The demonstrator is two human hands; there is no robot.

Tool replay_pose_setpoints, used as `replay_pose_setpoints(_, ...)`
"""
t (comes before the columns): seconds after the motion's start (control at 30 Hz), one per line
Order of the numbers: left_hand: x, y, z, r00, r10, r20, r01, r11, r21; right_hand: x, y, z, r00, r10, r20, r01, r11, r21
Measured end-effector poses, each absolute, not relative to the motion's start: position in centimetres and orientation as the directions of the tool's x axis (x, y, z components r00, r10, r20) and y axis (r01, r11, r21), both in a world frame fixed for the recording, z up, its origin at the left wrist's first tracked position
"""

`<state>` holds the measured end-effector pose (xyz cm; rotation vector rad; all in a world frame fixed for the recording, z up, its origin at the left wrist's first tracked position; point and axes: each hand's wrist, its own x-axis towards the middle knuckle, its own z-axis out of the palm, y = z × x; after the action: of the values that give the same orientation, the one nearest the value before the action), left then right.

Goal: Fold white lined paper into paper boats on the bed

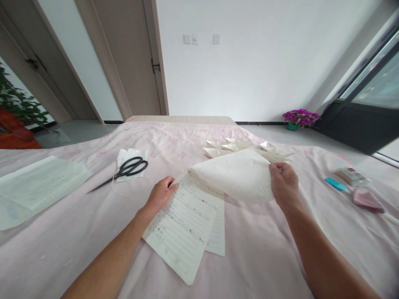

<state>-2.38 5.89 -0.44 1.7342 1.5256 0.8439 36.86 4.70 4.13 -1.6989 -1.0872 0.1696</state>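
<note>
A sheet of lined paper point(182, 222) covered in handwriting lies slanted before me, its upper part curled over to show a pale, blank back point(240, 176). Pinching its left edge is my left hand point(162, 193), fingers closed. My right hand point(283, 178) is closed on the far right corner of the raised part, which it lifts off the cloth. Under the sheet, another lined paper point(217, 234) sticks out on the right. Just beyond the raised paper stand several folded paper shapes point(229, 147) with pointed tips, partly hidden by it.
Black-handled scissors point(127, 168) rest on small white papers point(132, 154) at left. Larger pale sheets point(40, 187) lie farther left. On the right are a blue object point(335, 184), a small packet point(351, 176) and a pink item point(368, 200). Pinkish cloth point(249, 257) covers the surface.
</note>
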Motion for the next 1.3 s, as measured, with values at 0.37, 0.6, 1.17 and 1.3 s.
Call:
replay_pose_setpoints(0.37,-0.1,4.4,0.8,0.332,0.937,-0.104,0.204,0.036,0.978,36.6,4.8,3.6,0.618,0.693,0.37,0.537,-0.029,-0.843)
replay_pose_setpoints(0.6,-3.4,5.2,3.7,0.344,0.92,-0.187,0.208,0.119,0.971,35.0,4.0,4.6,0.444,0.893,0.076,0.238,-0.035,-0.971)
replay_pose_setpoints(1.17,-3.8,5.7,1.5,0.39,0.911,0.136,0.772,-0.403,0.491,32.7,4.6,0.7,0.263,0.948,0.18,0.752,-0.085,-0.653)
replay_pose_setpoints(1.3,-1.0,4.3,-1.8,0.403,0.9,0.166,0.834,-0.436,0.339,33.6,4.8,0.4,0.266,0.945,0.192,0.781,-0.094,-0.617)
